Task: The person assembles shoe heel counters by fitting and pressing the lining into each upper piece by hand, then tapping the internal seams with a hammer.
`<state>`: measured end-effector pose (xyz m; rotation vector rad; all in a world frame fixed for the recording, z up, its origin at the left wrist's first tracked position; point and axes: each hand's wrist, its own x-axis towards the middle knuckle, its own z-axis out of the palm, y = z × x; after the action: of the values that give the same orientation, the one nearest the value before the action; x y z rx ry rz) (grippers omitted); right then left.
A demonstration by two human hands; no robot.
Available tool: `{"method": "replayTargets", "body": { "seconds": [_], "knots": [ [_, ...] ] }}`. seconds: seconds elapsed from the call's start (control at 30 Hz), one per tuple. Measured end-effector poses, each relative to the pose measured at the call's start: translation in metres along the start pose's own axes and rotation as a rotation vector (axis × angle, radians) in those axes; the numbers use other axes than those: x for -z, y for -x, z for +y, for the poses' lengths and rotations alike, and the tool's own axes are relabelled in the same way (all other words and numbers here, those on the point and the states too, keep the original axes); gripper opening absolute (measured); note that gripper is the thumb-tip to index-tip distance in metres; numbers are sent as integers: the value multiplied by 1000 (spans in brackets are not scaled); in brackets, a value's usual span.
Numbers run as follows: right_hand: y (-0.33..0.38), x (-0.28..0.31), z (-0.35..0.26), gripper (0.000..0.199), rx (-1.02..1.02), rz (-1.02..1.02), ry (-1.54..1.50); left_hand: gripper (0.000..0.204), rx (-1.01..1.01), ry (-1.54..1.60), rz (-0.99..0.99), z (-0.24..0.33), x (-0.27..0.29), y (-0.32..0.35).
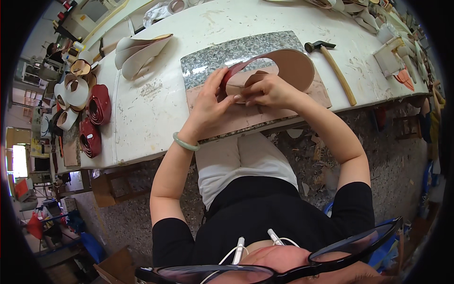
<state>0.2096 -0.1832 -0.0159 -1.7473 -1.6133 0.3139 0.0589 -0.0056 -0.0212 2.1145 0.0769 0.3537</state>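
My left hand and my right hand meet over a curved leather piece, tan inside with a dark red outer face. Both hands pinch and press its folded near edge. The piece rests on a grey speckled stone slab with a pinkish board on its near half. A pale green bangle is on my left wrist.
A hammer with a wooden handle lies right of the slab. Cream curved leather pieces lie to the left. Rolled red and white strips crowd the white table's left end. More cut pieces sit at the far right.
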Motion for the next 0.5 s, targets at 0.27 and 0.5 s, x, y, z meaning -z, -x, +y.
{"method": "replayTargets", "body": {
  "seconds": [0.27, 0.5],
  "knots": [
    [-6, 0, 7, 19, 1, -52, -34, 74, 92, 252, 133, 7, -12, -8],
    [-8, -8, -8, 20, 50, -117, 414, 77, 76, -226, 101, 17, -14, 4]
  ]
}}
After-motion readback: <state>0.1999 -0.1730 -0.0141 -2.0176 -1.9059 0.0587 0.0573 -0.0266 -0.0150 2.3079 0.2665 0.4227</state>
